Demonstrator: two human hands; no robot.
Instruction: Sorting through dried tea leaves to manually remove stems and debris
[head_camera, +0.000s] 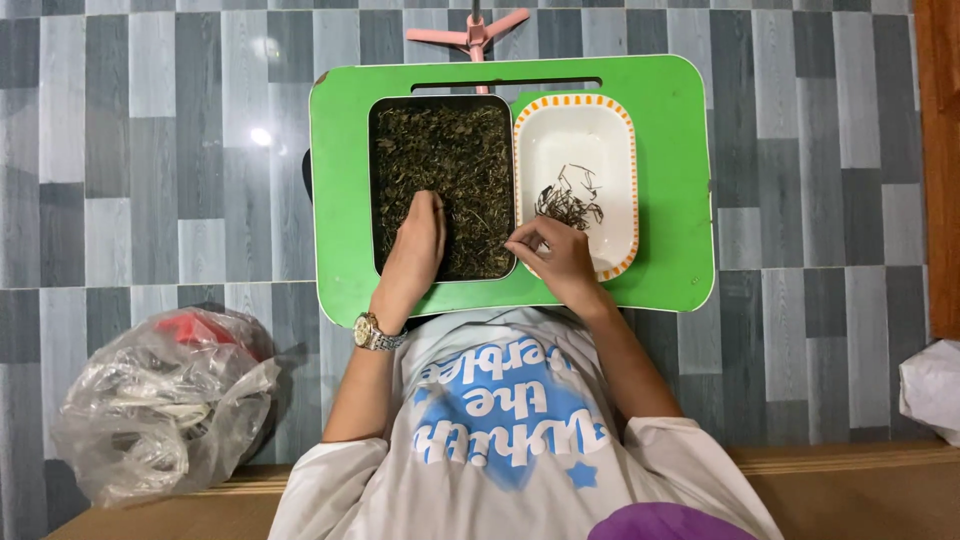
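Two hands at work, head view only. Left hand (415, 245) lies flat-ish in the dark tray (378, 180), fingers together and pressed onto the dried leaves (445, 160) near the tray's lower-left part; it grips nothing I can make out, just rests on the pile. A metal wristwatch (372, 332) sits on that wrist. Right hand (558, 252) is at the seam between the tray and the white oval dish w/ orange-dotted rim (628, 130); thumb and forefinger are pinched together at the tray's right edge, prob. on a small bit of leaf or stem, but it's too small to tell what, if anything, is in the pinch. The dish holds a small heap of thin dark stems (570, 200), just beside the right hand's knuckles. Both containers sit side by side, touching, on a green lap table (680, 180) over a grey plank-pattern floor (150, 150). A crumpled clear plastic bag (160, 400) lies on the floor to the person's left, well apart from the table; a pink stand (470, 30) shows beyond the table's far edge. Risks, as I judge them: the right hand hangs over the dish's near rim, so a wrist nudge could tip it and scatter the stems; the left hand pressing down could crush leaves or push some over the tray's low wall onto the table.
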